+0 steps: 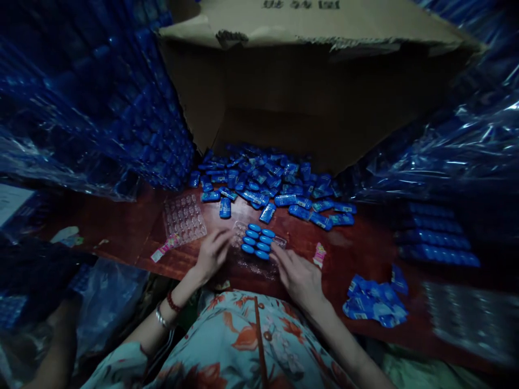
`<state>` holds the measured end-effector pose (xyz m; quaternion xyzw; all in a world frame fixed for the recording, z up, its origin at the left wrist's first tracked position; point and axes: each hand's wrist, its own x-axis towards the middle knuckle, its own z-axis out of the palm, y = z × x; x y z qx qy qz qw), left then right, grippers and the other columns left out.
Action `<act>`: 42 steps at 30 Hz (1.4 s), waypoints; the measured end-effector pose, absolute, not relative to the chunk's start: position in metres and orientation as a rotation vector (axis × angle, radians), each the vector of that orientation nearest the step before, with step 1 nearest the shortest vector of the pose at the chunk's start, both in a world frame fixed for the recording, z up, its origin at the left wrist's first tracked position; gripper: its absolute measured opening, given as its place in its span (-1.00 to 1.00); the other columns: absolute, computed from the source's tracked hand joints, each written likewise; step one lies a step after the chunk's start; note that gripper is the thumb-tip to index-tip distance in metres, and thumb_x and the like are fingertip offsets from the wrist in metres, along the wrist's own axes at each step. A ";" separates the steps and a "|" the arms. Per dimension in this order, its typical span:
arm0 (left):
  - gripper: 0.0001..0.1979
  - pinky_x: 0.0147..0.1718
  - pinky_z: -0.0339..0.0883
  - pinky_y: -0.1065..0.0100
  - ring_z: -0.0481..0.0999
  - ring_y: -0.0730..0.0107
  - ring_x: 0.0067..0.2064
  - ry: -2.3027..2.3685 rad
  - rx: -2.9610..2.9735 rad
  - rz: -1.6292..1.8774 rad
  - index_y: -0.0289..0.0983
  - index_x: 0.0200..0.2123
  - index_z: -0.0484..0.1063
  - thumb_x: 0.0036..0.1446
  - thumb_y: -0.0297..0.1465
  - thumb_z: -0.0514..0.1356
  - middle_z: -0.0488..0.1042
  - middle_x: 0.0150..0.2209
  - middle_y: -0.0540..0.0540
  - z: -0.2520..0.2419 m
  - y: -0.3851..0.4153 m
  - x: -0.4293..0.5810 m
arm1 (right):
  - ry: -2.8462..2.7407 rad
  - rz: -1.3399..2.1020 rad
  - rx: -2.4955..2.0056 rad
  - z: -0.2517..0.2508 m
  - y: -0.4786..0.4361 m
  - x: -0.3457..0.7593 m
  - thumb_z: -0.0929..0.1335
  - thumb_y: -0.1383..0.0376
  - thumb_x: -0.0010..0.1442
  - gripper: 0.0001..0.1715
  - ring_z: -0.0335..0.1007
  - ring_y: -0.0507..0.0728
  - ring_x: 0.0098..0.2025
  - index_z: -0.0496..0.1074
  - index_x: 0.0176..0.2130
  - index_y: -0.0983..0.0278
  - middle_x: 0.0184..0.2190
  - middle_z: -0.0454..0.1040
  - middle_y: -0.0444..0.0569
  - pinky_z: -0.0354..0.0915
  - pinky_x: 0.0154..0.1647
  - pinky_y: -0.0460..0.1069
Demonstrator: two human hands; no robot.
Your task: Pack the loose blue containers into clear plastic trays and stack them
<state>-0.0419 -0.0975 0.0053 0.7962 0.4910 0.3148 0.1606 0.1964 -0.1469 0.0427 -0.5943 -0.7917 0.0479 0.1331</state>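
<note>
Dimly lit, the clear plastic blister tray (259,243) is hard to make out beneath oval blue capsules (257,241); left hand (211,253) and right hand (298,276) flank it, fingers loosely open, near the red-brown table's (357,254) front edge, a cardboard box (284,97) behind.

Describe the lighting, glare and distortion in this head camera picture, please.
Head view: dim overall, light falling mainly on the red-brown wooden table centre; white glare streaks on the blue plastic-wrapped stacks; wide-angle bending at the edges; the left hand slightly blurred; corners nearly black.

table (121,227): dark red wood | on it: blue packets (263,183), clear blister trays (184,219), cardboard box (308,97)
</note>
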 end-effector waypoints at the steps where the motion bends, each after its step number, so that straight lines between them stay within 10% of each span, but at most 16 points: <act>1: -0.74 -0.22 0.36 0.33 0.44 0.33 -0.19 1.557 2.166 0.911 -0.26 -0.02 0.33 0.26 -0.38 0.00 0.38 -0.16 -0.18 0.005 -0.086 -0.042 | -2.202 0.165 -1.776 0.042 -0.136 0.200 0.17 0.23 0.32 -0.63 0.44 0.06 -0.35 0.37 0.04 0.19 -0.33 0.50 -0.01 0.24 -0.34 -0.09; 7: -0.58 -0.16 0.31 0.10 0.40 0.00 -0.08 2.053 1.984 0.383 -0.44 0.00 0.25 0.13 -0.33 0.17 0.34 -0.09 -0.38 0.006 -0.025 -0.022 | -1.943 0.454 -2.023 0.026 -0.044 0.195 0.19 0.03 0.25 -0.45 0.41 0.19 -0.17 0.24 0.09 0.29 -0.06 0.36 0.12 0.25 -0.29 -0.02; 15: -0.78 -0.11 0.34 0.22 0.43 0.27 -0.13 1.759 1.909 0.906 -0.24 -0.09 0.36 0.21 -0.44 0.04 0.38 -0.17 -0.14 -0.005 -0.070 -0.052 | -1.804 0.742 -1.841 -0.011 -0.034 0.215 0.37 0.11 0.03 -0.61 0.33 0.08 -0.37 0.29 -0.23 0.31 -0.31 0.36 -0.03 0.29 -0.30 0.01; 29: -0.64 -0.14 0.39 0.28 0.42 0.33 -0.10 1.312 2.225 0.793 -0.17 0.06 0.31 0.24 -0.51 -0.04 0.41 -0.11 -0.16 0.007 -0.155 -0.053 | -1.176 1.205 -1.585 0.021 -0.167 0.234 0.29 0.15 0.16 -0.53 0.42 0.06 -0.49 0.14 0.04 0.20 -0.42 0.44 -0.13 0.41 -0.36 0.01; 35: -0.62 -0.19 0.40 0.25 0.38 0.31 -0.15 1.021 2.556 0.654 -0.22 0.11 0.26 0.26 -0.52 -0.08 0.43 -0.14 -0.19 0.011 -0.141 -0.051 | -1.604 0.825 -1.493 0.007 -0.185 0.191 0.28 0.26 0.20 -0.86 0.42 0.11 -0.19 0.34 -0.19 0.19 -0.26 0.46 -0.03 0.37 -0.13 0.04; 42: -0.68 -0.18 0.40 0.25 0.39 0.28 -0.14 0.942 2.630 0.451 -0.29 0.02 0.32 0.25 -0.52 -0.07 0.43 -0.19 -0.19 0.025 -0.131 -0.041 | -2.130 0.538 -1.239 0.000 -0.174 0.187 0.17 0.47 0.22 -0.66 0.41 0.10 -0.16 0.31 -0.04 0.27 -0.23 0.47 0.03 0.36 -0.11 0.01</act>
